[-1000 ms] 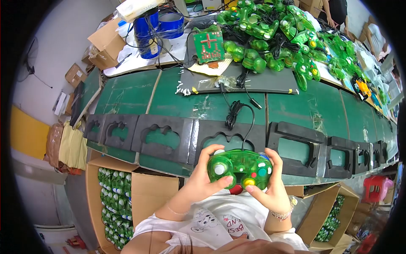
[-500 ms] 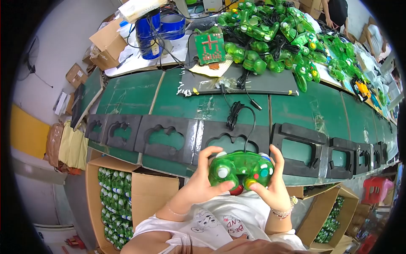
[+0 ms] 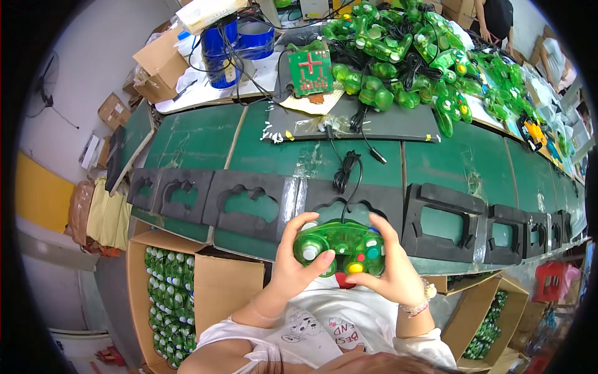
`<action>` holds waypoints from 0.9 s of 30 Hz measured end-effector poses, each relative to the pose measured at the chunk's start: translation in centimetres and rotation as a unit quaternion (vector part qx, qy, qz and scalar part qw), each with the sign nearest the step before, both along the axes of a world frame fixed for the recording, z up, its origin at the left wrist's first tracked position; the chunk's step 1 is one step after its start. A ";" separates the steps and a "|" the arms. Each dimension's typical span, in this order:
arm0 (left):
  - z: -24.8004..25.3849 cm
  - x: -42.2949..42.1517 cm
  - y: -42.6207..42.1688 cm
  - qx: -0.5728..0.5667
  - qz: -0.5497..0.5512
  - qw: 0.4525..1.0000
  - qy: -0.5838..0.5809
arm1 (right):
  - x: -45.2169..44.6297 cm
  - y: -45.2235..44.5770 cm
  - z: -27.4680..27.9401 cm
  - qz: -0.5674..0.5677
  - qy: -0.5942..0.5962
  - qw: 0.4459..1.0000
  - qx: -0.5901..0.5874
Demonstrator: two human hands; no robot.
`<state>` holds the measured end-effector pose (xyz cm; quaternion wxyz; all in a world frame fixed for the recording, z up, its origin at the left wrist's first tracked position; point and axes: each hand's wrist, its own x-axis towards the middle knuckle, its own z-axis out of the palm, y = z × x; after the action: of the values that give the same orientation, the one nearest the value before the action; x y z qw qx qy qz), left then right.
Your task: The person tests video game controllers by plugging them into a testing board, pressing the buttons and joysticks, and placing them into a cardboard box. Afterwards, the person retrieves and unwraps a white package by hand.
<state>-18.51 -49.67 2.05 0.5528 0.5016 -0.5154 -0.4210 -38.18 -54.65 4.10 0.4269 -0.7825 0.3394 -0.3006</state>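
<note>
A translucent green game controller (image 3: 341,235) is held between my two hands, face up, just in front of the bench edge. My left hand (image 3: 295,262) wraps its left grip, the thumb lying near the white stick (image 3: 309,252). Around the right grip closes my right hand (image 3: 393,271), with its thumb just below the yellow stick (image 3: 355,268). From the controller's top a black cable (image 3: 344,173) runs to a tied bundle on the bench. Beyond it lies a loose cable plug (image 3: 378,156). A green circuit board (image 3: 310,71) with a red cross stands farther back.
Black foam cutouts (image 3: 246,234) line the green bench (image 3: 261,137). A heap of green controllers (image 3: 380,56) fills the back right, with blue tape rolls (image 3: 218,56) at back left. Cardboard boxes of controllers (image 3: 138,299) stand below. Other people (image 3: 492,19) are at the far right.
Both hands and the controller have shifted a little left. My left thumb has moved up toward the white stick. My right thumb has slid from the yellow stick to just below it.
</note>
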 end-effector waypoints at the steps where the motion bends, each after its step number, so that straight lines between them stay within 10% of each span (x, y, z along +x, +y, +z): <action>1: 0.0 0.3 -0.1 -0.025 -0.012 0.999 -0.018 | -0.3 -0.3 -0.3 0.007 -0.009 1.000 -0.010; 25: 0.3 3.4 -1.9 0.007 0.020 0.991 0.132 | 2.1 -3.7 2.7 0.105 -0.003 0.990 -0.098; 27: 0.4 3.9 -1.7 -0.001 0.032 0.990 0.134 | 4.5 -6.8 3.2 -0.025 -0.010 0.994 -0.107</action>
<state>-14.59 -51.35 2.48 0.6304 0.4567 -0.4204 -0.4661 -33.70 -61.45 7.29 0.3360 -0.8122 0.3203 -0.3532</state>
